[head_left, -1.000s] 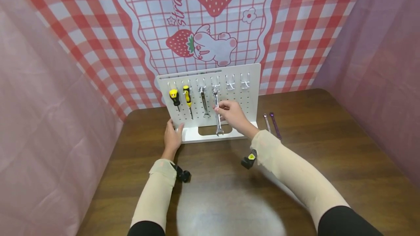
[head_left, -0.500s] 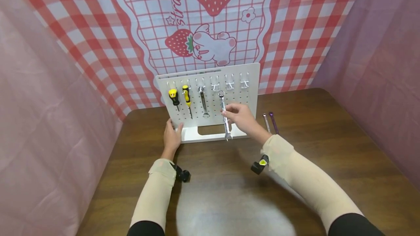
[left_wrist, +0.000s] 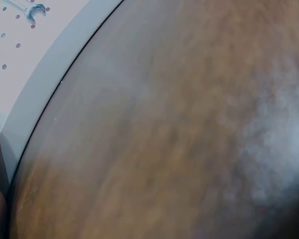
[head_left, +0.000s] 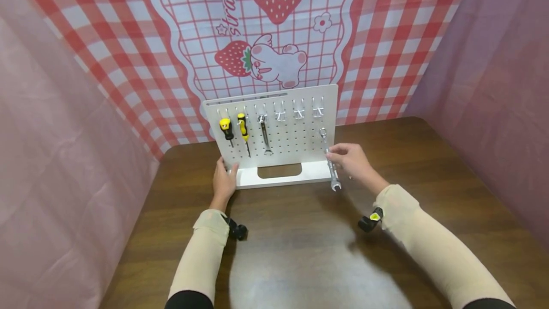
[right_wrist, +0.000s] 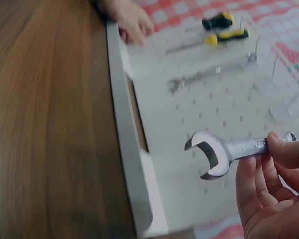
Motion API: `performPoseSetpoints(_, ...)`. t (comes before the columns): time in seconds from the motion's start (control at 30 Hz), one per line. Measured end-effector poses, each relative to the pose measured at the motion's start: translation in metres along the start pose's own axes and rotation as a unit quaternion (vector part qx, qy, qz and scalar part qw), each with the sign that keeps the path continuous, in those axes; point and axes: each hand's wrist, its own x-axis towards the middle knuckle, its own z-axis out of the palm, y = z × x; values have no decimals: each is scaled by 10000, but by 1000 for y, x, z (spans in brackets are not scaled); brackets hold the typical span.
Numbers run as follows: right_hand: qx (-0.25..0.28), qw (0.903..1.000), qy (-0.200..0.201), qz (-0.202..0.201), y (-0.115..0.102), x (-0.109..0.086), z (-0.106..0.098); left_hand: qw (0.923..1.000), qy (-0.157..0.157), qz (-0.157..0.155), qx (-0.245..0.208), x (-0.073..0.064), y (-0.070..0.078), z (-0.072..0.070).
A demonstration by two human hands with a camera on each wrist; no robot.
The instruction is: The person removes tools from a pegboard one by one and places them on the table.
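A silver combination wrench (head_left: 332,168) is pinched between the thumb and fingers of my right hand (head_left: 352,160), in front of the white pegboard's (head_left: 296,139) right side. Its ring end is up and its open end down. The right wrist view shows that open jaw close up, with the wrench (right_wrist: 244,148) clear of any hook. My left hand (head_left: 224,182) grips the board's lower left edge, thumb in front and fingers partly hidden behind. Still hanging there are a stubby yellow-and-black screwdriver (head_left: 226,128), a longer screwdriver (head_left: 243,130) and another wrench (head_left: 265,135).
Three bare double hooks, among them the rightmost hook (head_left: 318,111), line the board's upper right. The board's base (head_left: 249,178) has a slot and stands on the brown wooden table (head_left: 274,232). Behind it hangs a red checked cloth (head_left: 386,51); pink curtains flank both sides.
My right hand has taken the wrench off the fourth hook and carried it right. Two slim wrenches on the table are now mostly hidden behind that hand. My left hand stays put.
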Motion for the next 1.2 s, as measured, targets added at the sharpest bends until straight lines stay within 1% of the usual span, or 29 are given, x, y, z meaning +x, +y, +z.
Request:
performPoseSetpoints(0.13,-451,9988,140,107,17,1,-17,10000,-9,-5,-3,-2,-1,-1)
performPoseSetpoints(0.37,-137,9984,155,525,42,8,-46,10000,-3,-20,-79,-4,-2,-2)
performPoseSetpoints(0.43,-252,9978,195,579,50,12,-56,10000,-6,15,-94,-4,-2,-2)
performPoseSetpoints(0.47,-391,9973,230,584,53,14,-60,9999,-14,30,-100,-4,-2,-2)
performPoseSetpoints(0.57,-573,9950,298,766,66,21,-73,9999,-31,46,-88,-3,-1,-2)
performPoseSetpoints(0.73,-793,9899,402,1108,84,30,-85,9999,0,112,-37,-2,-2,-1)
performPoseSetpoints(0.87,-1049,9860,464,1214,95,33,-89,9998,49,177,-13,-2,-2,0)
performPoseSetpoints(0.97,-1606,9789,509,1159,99,36,-90,9997,80,215,-3,-1,-2,1)
performPoseSetpoints(1.1,-2513,9619,497,956,98,40,-91,9998,86,182,-10,0,-1,0)
performPoseSetpoints(1.17,-2868,9531,457,856,96,42,-91,9998,92,159,-12,1,-1,-1)
performPoseSetpoints(1.2,-2973,9504,432,809,95,43,-91,9999,88,148,-14,1,-1,-1)
